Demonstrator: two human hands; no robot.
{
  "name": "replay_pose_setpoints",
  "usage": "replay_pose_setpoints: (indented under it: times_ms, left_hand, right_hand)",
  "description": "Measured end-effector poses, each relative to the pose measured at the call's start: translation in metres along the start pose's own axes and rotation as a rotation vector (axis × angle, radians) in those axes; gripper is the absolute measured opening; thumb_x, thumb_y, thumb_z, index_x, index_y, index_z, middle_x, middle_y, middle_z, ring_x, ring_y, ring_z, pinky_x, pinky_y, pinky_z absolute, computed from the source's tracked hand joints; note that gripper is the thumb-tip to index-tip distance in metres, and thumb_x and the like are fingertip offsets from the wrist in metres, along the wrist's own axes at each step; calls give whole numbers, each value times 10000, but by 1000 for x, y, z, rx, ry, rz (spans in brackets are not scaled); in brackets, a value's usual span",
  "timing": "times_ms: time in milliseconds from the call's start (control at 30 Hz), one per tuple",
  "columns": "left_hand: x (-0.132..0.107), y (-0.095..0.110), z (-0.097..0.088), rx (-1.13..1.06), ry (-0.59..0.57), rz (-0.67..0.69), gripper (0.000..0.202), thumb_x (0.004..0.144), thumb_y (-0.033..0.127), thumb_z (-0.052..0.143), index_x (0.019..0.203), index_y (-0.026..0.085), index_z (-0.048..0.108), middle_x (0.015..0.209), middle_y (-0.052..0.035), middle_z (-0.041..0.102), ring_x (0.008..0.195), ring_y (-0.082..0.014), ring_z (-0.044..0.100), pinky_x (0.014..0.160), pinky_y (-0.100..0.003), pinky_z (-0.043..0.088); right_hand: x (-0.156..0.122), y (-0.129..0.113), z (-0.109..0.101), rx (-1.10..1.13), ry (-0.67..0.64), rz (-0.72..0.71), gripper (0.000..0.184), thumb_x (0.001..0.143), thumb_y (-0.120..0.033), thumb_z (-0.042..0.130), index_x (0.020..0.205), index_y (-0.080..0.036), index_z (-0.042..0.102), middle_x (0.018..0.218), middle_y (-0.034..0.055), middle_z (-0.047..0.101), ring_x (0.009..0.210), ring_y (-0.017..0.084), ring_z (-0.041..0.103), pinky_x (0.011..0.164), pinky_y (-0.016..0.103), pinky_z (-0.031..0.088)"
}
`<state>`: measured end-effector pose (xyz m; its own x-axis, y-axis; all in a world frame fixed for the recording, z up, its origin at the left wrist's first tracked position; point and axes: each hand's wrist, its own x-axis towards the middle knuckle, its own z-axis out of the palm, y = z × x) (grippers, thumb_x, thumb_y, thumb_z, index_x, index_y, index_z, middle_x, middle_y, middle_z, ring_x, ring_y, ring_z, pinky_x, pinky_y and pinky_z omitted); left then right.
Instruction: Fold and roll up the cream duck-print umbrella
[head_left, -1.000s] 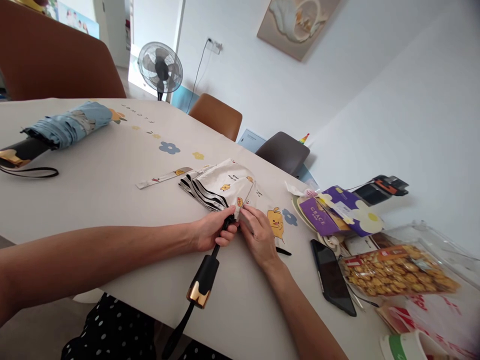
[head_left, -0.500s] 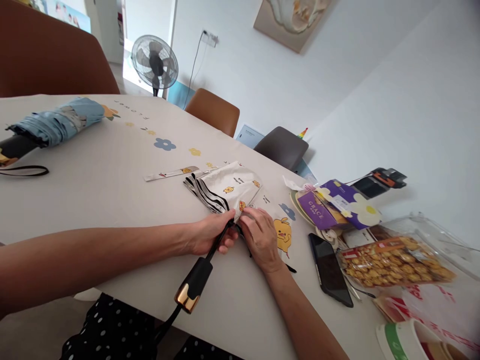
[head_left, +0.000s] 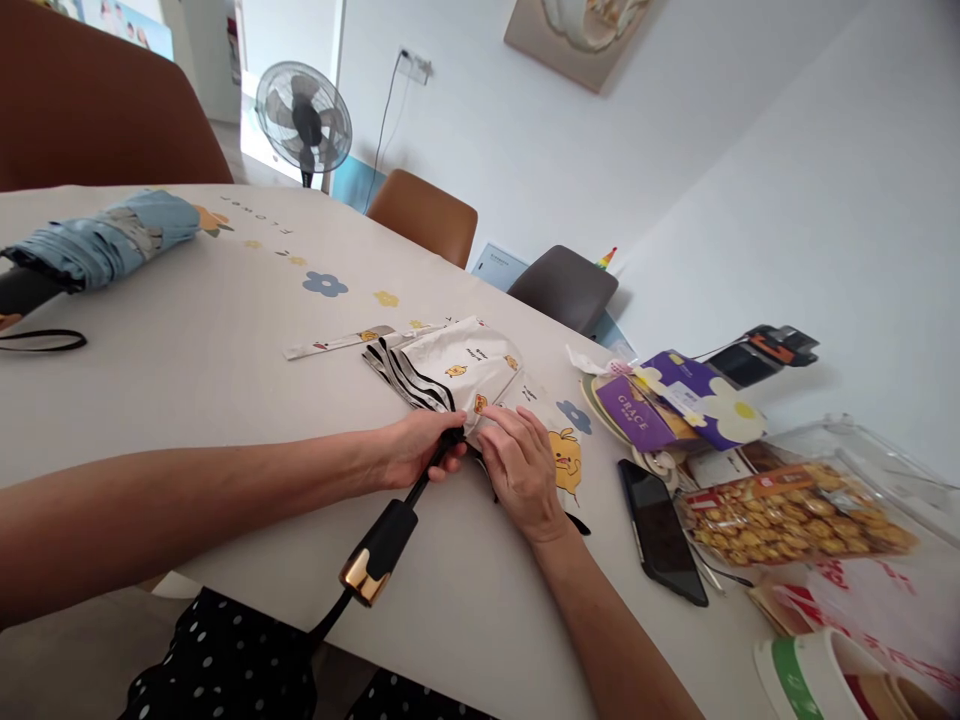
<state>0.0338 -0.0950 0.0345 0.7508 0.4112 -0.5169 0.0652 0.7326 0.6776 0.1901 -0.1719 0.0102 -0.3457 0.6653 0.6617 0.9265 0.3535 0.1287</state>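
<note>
We see the white umbrella (head_left: 461, 365) near the middle of the bench (head_left: 225, 390), in from the near edge, its cloth loosely folded and printed with small yellow figures. Our left grip (head_left: 420, 450) is closed around its black shaft (head_left: 417, 490), just below the cloth. The black and gold handle (head_left: 379, 552) points toward the near edge, and its strap (head_left: 330, 620) reaches that edge. Our right grip (head_left: 521, 475) is narrow, fingers bent, with the fingertips at the right side of the cloth; we cannot tell whether they pinch it. A printed band (head_left: 337, 343) lies flat beside the umbrella, pointing toward the left edge.

On the left, near the far edge, we have a rolled blue umbrella (head_left: 112, 240) with a thin loop (head_left: 45, 342). Toward the right edge we see a phone (head_left: 661, 535), a purple box (head_left: 637, 412), a clear bag of snacks (head_left: 802, 515) and, nearer to us, a paper cup (head_left: 795, 675). Beyond the far edge stand a brown chair (head_left: 424, 215), a dark chair (head_left: 564, 288) and a fan (head_left: 304, 115).
</note>
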Motion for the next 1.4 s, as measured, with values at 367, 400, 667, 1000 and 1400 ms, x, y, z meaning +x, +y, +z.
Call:
replay_pose_setpoints:
  times_ms: [367, 400, 667, 1000, 1400]
  left_hand:
    - [0, -1, -3, 61, -73, -13, 207, 886, 354, 385, 825, 164, 441, 656, 24, 417, 421, -38, 354, 324, -145, 151]
    - [-1, -1, -3, 70, -67, -9, 207, 887, 351, 383, 819, 164, 438, 655, 22, 420, 422, -39, 353, 326, -147, 150]
    - [-2, -1, -3, 102, -96, 20, 209, 872, 357, 381, 804, 169, 444, 662, 12, 453, 431, -41, 354, 336, -153, 151]
    - [-2, -1, -1, 123, -71, 15, 185, 835, 360, 422, 819, 178, 447, 659, 24, 438, 415, -35, 332, 333, -157, 119]
    - [2, -4, -4, 77, -82, 16, 237, 893, 370, 387, 816, 158, 461, 653, 19, 452, 407, -27, 346, 330, -144, 129]
  right_hand:
    - [1, 1, 7, -41, 51, -67, 198, 834, -69, 531, 987, -192, 563, 1032, 85, 654, 1002, 184, 597, 958, 387, 420]
    - [1, 1, 7, -38, 67, -64, 198, 831, -70, 536, 982, -195, 562, 1033, 87, 649, 1004, 185, 594, 955, 390, 422]
    - [2, 2, 6, 64, 95, 29, 172, 834, -112, 543, 940, -233, 605, 971, 80, 598, 960, 194, 566, 830, 363, 482]
    - [2, -5, 9, 368, 47, 245, 195, 883, -154, 490, 1004, -254, 605, 969, 55, 576, 918, 169, 562, 800, 339, 506]
    - [6, -7, 6, 458, 17, 327, 135, 860, -158, 511, 902, -240, 610, 926, 46, 573, 907, 175, 545, 796, 353, 483]
